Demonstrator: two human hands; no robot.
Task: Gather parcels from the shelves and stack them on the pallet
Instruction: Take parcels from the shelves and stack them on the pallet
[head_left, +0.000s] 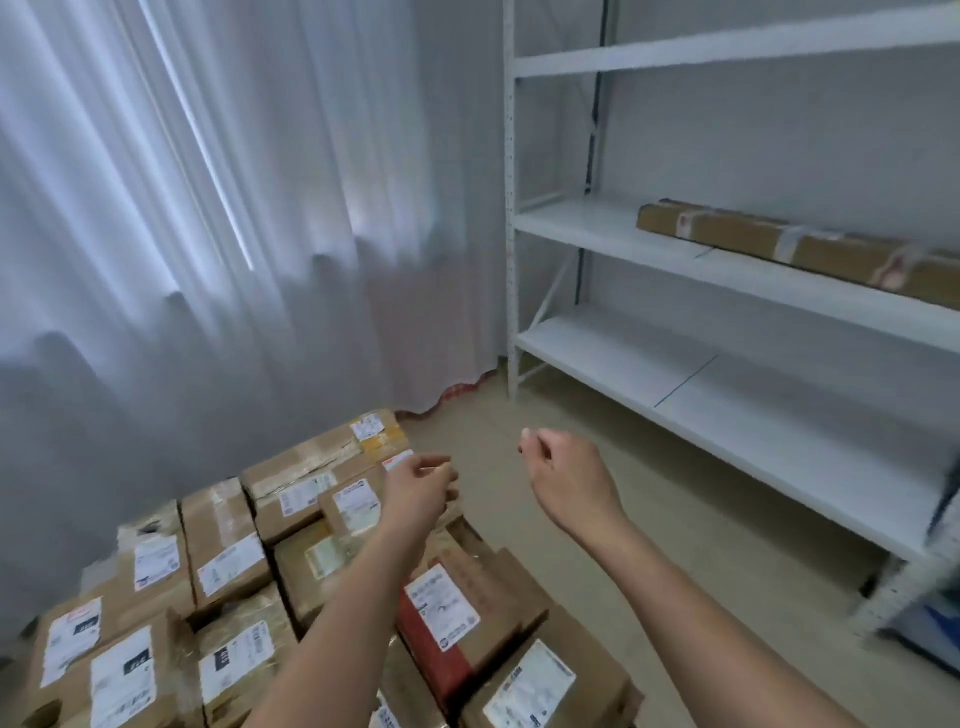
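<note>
Several brown cardboard parcels (223, 561) with white labels lie packed side by side at the lower left; the pallet under them is hidden. One long flat brown parcel (795, 244) lies on the middle shelf of the white metal rack (675, 260) at the right. My left hand (421, 491) hovers over the far side of the stack, fingers loosely curled, holding nothing. My right hand (563, 478) is raised above the floor between stack and rack, fingers loosely curled and empty.
White curtains (208, 234) hang along the left and back. The beige floor (597, 519) runs between the parcels and the rack. The rack's lower shelf (753, 410) and top shelf carry nothing in view. A blue object (930, 629) sits under the rack at the far right.
</note>
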